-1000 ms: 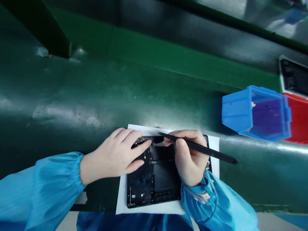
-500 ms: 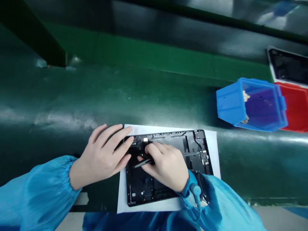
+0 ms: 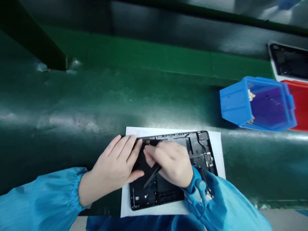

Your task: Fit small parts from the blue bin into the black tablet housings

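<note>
A black tablet housing with small boards and cables inside lies on a white sheet. My left hand rests at its upper left corner, fingers stretched out flat and the thumb over the housing. In my right hand is a slim dark tool that looks like tweezers, its free end pointing down to the left. The thumb and index finger of that hand press near the upper left inside of the housing. What lies under those fingertips is hidden.
To the right stands a blue bin with small pale pieces in it, beside a red bin. Behind them lies another dark housing with a pale rim. A dark post rises from the green bench at back left.
My left hand has slid right and slightly down, its fingers now closer together. The tool in my right hand has swung to a steeper angle. The view has shifted slightly.
</note>
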Tool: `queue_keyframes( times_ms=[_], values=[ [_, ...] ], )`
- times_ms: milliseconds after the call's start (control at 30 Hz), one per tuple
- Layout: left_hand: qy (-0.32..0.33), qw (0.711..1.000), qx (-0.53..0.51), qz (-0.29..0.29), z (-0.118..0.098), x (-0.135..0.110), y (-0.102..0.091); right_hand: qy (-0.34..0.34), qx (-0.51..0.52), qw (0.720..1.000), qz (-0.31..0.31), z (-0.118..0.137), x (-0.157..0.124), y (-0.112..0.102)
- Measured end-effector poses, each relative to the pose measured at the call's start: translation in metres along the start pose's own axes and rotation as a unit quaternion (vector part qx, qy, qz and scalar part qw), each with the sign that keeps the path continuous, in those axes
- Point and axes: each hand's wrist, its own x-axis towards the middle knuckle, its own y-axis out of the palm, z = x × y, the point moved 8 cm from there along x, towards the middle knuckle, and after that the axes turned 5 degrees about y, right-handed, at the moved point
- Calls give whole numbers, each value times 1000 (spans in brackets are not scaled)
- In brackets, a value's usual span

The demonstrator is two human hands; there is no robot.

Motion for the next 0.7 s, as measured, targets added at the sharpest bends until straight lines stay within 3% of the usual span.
queue_keyframes(
  times_ms=[100,333,467,600,700],
  values=[
    [19,998,-51,17,8,2,0,-106,-50,993,32,23,-7,6],
    [50,994,-86,34,19,4,-3,-104,-52,992,52,20,-9,10],
    [57,995,-75,25,16,3,-4,-28,85,996,25,-2,-7,-1],
    [60,995,-73,17,16,3,-5,94,200,974,-44,-33,-5,-17],
    [59,995,-73,19,17,3,-4,122,145,982,22,-36,-5,-5]
  ],
)
